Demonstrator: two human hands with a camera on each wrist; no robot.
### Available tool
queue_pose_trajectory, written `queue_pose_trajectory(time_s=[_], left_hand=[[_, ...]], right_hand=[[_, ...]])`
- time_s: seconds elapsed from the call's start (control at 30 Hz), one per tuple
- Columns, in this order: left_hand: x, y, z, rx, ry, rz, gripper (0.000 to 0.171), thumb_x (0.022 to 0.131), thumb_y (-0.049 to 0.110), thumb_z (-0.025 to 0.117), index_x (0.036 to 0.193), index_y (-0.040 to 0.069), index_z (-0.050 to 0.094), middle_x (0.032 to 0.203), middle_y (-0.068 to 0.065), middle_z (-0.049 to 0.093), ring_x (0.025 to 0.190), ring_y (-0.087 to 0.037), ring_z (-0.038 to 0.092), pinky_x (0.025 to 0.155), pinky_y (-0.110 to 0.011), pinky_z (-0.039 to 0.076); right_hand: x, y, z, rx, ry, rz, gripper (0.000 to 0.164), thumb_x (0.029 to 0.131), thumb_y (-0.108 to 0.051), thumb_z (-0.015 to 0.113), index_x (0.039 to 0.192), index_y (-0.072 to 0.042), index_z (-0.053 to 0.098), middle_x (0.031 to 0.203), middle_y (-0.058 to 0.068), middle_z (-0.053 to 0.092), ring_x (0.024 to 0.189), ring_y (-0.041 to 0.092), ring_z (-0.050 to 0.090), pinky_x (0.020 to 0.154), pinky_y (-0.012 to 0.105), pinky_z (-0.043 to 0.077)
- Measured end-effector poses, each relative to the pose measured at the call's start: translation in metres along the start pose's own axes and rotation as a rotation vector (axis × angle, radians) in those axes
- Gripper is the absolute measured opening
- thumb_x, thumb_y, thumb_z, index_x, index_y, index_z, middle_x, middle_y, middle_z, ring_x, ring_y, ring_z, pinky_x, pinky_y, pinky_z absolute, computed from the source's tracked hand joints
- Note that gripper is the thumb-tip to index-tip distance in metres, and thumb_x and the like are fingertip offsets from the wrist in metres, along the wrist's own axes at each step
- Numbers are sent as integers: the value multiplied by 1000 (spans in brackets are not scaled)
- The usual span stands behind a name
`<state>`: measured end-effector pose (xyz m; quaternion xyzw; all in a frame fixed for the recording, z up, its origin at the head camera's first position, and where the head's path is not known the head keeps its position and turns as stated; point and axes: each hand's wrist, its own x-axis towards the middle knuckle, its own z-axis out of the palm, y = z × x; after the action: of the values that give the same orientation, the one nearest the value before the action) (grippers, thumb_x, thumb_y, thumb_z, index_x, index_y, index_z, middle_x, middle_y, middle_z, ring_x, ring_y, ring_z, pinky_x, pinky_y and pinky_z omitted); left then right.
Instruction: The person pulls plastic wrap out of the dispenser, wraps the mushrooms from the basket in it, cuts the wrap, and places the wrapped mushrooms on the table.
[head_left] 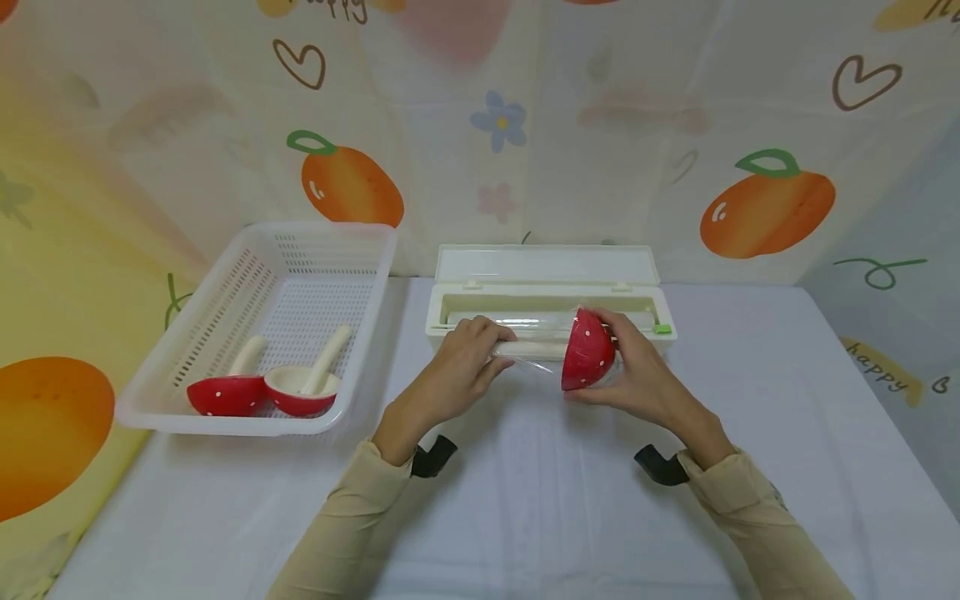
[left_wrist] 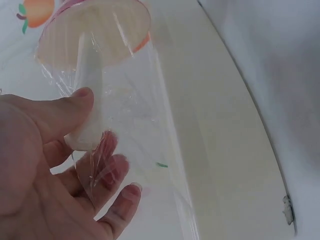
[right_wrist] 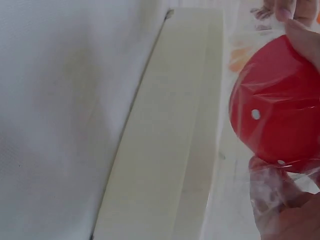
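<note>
Both hands hold a ladle (head_left: 588, 354) with a red, white-dotted bowl and a cream handle, sideways in front of the dispenser. Clear plastic film (left_wrist: 132, 95) covers the bowl and hangs around the handle. My left hand (head_left: 463, 367) pinches the handle's end through the film, thumb on top in the left wrist view. Around the bowl, my right hand (head_left: 643, 375) curls its thumb and fingers; in the right wrist view some fingers lie behind crinkled film. Just behind the hands stands a cream cling film dispenser (head_left: 547, 265), its lid raised and a film roll inside.
A white perforated basket (head_left: 225, 425) stands on the left of the white-covered table (head_left: 525, 517). In it lie a red ladle (head_left: 228, 397) and a second ladle (head_left: 303, 406) with its cream inside facing up. A printed cloth (head_left: 570, 167) hangs behind.
</note>
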<state>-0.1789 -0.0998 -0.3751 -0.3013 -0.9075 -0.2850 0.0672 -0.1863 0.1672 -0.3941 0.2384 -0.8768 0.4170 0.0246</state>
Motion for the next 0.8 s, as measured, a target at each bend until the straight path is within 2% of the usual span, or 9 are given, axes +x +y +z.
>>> queue_pose_trajectory(time_s=[0.13,0.27,0.37,0.53,0.8], left_hand=[[3,-3,-1,-27,28,2,25,95,17,66,118,6,65,106,-10,60,99,-27,51,88,-38,43],[6,-5,-3,-97,68,-16,30,93,19,70,119,6,68,102,-7,64,96,-22,54,86,-36,44],[7,-7,-5,-161,116,-8,33,89,17,74,119,4,68,105,-7,68,95,-21,58,87,-37,47],[11,-8,-8,-205,184,20,30,88,15,74,115,2,69,108,-9,72,95,-21,60,88,-42,51],[13,-5,-13,-192,175,-5,27,93,18,68,117,4,69,107,-8,72,97,-21,59,89,-39,48]], right_hand=[[5,0,-3,10,19,3,99,65,-16,92,146,-7,37,140,12,49,127,29,49,89,52,57],[12,-2,-7,18,26,48,93,69,-19,90,145,-6,39,137,12,51,125,29,51,88,52,57],[16,-5,-10,19,26,63,91,70,-21,88,145,-6,39,138,13,52,126,30,50,88,53,57],[22,-10,-15,18,36,58,88,70,-20,88,144,-7,41,136,13,54,125,31,51,87,54,57],[26,-15,-21,14,17,118,85,72,-25,87,143,-8,43,135,13,55,123,31,52,86,52,58]])
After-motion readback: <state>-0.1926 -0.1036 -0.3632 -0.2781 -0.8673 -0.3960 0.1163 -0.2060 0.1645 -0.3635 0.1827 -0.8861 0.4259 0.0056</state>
